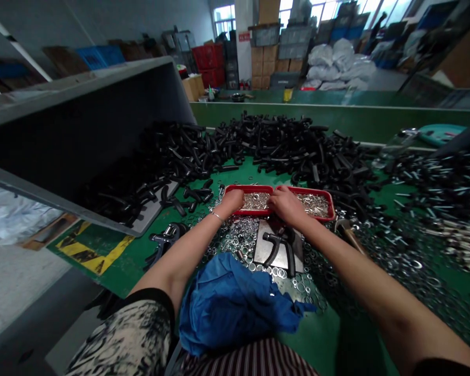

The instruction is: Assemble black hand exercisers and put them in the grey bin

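Two red trays stand side by side on the green table: the left tray (pixel 254 212) and the right tray (pixel 324 191). Small metal pieces (pixel 313 204) fill them. My left hand (pixel 232 202) is at the left end of the left tray, its fingers curled together. Where the trays meet, my right hand (pixel 286 205) is closed, fingers bent down. Whatever either hand pinches is hidden or too small to make out. Just below my right hand, a black plastic clamp-like part (pixel 278 245) lies on a metal plate (pixel 261 245).
Loose metal rings (pixel 241 237) lie around the plate, and a blue cloth (pixel 235 308) is in front. Black parts (pixel 274 138) pile up behind the trays and spill from a grey bin (pixel 176 78) at left. Bolts with black heads (pixel 446 183) cover the right side.
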A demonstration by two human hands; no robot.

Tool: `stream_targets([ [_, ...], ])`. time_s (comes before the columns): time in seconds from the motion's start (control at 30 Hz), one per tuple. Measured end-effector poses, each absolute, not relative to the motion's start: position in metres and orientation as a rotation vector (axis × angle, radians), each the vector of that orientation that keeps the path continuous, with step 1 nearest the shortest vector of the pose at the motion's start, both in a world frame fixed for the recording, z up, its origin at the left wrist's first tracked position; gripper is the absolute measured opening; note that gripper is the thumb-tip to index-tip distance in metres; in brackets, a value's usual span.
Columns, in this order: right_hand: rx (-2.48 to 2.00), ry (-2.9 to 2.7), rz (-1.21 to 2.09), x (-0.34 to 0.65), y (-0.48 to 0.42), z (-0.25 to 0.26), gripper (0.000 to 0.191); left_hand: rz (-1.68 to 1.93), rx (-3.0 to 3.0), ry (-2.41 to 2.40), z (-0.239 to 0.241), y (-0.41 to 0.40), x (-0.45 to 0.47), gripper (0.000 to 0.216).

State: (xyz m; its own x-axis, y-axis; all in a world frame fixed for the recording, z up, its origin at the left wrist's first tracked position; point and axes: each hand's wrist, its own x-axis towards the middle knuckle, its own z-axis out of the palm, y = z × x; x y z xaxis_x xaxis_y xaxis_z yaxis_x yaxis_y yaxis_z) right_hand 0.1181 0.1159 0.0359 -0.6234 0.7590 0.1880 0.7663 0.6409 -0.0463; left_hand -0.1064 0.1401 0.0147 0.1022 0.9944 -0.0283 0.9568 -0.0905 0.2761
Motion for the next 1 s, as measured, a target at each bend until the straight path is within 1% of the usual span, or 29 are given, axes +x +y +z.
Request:
stream_targets([
  [0.1,-1.209,-2.775,-0.036,0.085,0.148,0.029,0.022,0.309,2.131,1.961,0.006,0.140,-0.109,0.013],
  [0.23,-1.235,-2.805,-0.023,0.074,0.162,0.015,0.019,0.429,2.117,1.945,0.001,0.134,-0.109,0.022],
  [0.4,-1.258,-2.774,-0.008,0.077,0.159,0.009,0.022,0.577,2.075,1.958,-0.002,0.134,-0.110,0.021],
  [0.7,-1.323,-2.650,0.108,0.074,0.156,0.004,0.025,0.623,2.109,1.964,-0.005,0.131,-0.110,0.020],
  [0.87,-1.319,-2.497,0.241,0.081,0.152,0.017,0.022,0.712,2.139,1.963,-0.004,0.129,-0.110,0.018],
  [1.0,-1.285,-2.298,0.389,0.119,0.119,0.026,0.017,0.796,2.139,1.943,-0.005,0.130,-0.111,0.017],
])
